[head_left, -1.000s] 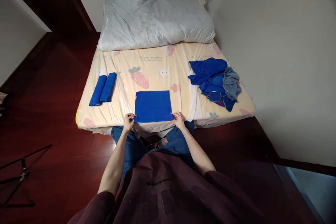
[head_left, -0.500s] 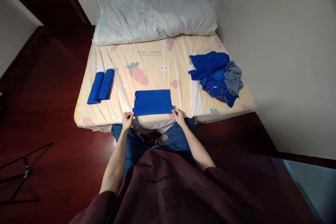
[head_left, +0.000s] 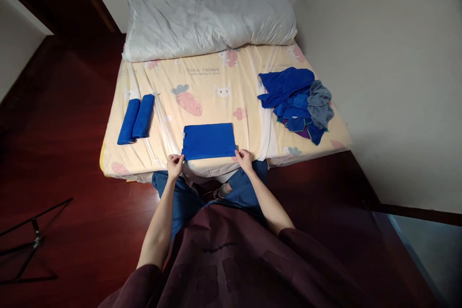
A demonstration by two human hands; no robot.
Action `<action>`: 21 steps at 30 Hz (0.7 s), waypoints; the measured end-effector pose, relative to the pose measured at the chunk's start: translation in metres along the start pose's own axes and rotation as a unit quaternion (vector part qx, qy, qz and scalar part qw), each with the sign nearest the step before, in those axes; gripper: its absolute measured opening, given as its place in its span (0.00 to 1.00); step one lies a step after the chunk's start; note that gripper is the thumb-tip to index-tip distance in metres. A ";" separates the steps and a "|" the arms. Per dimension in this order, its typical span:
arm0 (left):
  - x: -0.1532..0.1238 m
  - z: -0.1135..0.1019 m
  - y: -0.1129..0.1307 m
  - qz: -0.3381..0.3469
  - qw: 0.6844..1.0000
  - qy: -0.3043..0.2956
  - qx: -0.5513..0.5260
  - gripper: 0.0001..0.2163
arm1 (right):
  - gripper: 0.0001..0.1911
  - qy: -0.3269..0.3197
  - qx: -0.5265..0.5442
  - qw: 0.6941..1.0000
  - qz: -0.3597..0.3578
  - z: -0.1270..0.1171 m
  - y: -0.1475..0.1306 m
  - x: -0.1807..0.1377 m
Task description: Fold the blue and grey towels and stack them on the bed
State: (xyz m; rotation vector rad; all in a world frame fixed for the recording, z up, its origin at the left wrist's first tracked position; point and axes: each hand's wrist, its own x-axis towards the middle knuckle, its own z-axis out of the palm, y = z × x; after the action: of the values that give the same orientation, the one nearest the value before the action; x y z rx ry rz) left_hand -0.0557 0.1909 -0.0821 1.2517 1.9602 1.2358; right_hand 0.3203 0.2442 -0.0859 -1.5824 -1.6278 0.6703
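A blue cloth (head_left: 209,140) lies flat as a rectangle near the front edge of the bed (head_left: 202,89). My left hand (head_left: 175,164) pinches its near left corner. Its near right corner is pinched by my right hand (head_left: 244,159). Two rolled blue cloths (head_left: 136,118) lie side by side at the bed's left. A loose pile of blue and grey cloths (head_left: 296,104) sits at the bed's right.
A rumpled white duvet (head_left: 207,7) covers the head of the bed. The white wall (head_left: 390,72) runs along the bed's right side. Dark red wooden floor (head_left: 57,120) lies to the left, with a black metal stand (head_left: 25,245) at the lower left.
The cloth's depth has shrunk from a near square to a shorter rectangle, its near edge now farther up the bed. Both hands stay at its near corners. The view tilted slightly.
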 end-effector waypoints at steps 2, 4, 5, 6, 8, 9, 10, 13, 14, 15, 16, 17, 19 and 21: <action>0.000 0.002 0.000 -0.001 1.000 0.011 0.006 0.15 | 0.25 0.006 -0.010 1.000 0.002 0.002 -0.001 0.001; 0.000 0.004 0.001 -0.004 1.000 0.020 0.013 0.16 | 0.24 0.005 -0.014 1.000 0.006 0.003 -0.001 0.002; -0.001 0.003 0.003 -0.004 1.000 0.023 0.018 0.16 | 0.23 0.003 -0.010 1.000 0.012 0.003 -0.001 0.002; -0.002 0.001 0.006 0.000 0.999 0.027 0.025 0.16 | 0.21 0.004 -0.003 1.000 0.020 0.002 -0.002 0.001; -0.006 -0.006 0.015 0.033 0.998 0.028 0.045 0.18 | 0.17 0.022 0.010 0.999 0.030 -0.003 -0.005 -0.001; -0.009 -0.012 0.020 0.065 0.996 0.019 0.059 0.20 | 0.16 0.036 0.009 0.999 0.026 -0.007 -0.008 -0.003; -0.012 -0.018 0.025 0.105 0.992 0.000 0.076 0.21 | 0.16 0.049 0.001 0.999 0.011 -0.012 -0.011 -0.005; -0.020 -0.032 0.039 0.211 0.961 -0.111 0.142 0.20 | 0.19 0.026 -0.047 0.995 -0.079 -0.024 -0.028 -0.013; -0.020 -0.033 0.042 0.232 0.947 -0.148 0.163 0.20 | 0.20 -0.002 -0.063 0.992 -0.112 -0.026 -0.034 -0.014; -0.020 -0.031 0.044 0.246 0.935 -0.180 0.183 0.21 | 0.22 -0.033 -0.080 0.986 -0.141 -0.026 -0.039 -0.014; -0.019 -0.028 0.046 0.255 0.924 -0.202 0.200 0.22 | 0.23 -0.064 -0.098 0.979 -0.165 -0.024 -0.044 -0.014; -0.017 -0.022 0.046 0.261 0.916 -0.217 0.215 0.23 | 0.24 -0.092 -0.115 0.972 -0.183 -0.020 -0.047 -0.013; -0.013 -0.009 0.044 0.264 0.905 -0.229 0.243 0.26 | 0.27 -0.132 -0.148 0.959 -0.205 -0.010 -0.048 -0.010; -0.009 0.003 0.040 0.257 0.900 -0.227 0.270 0.29 | 0.28 -0.146 -0.177 0.951 -0.206 0.001 -0.043 -0.007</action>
State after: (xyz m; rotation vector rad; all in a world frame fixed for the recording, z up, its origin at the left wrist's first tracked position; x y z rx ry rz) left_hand -0.0314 0.1905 -0.0483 2.2134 1.7111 0.5011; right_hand 0.2936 0.2337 -0.0531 -1.3517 -2.3212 0.4151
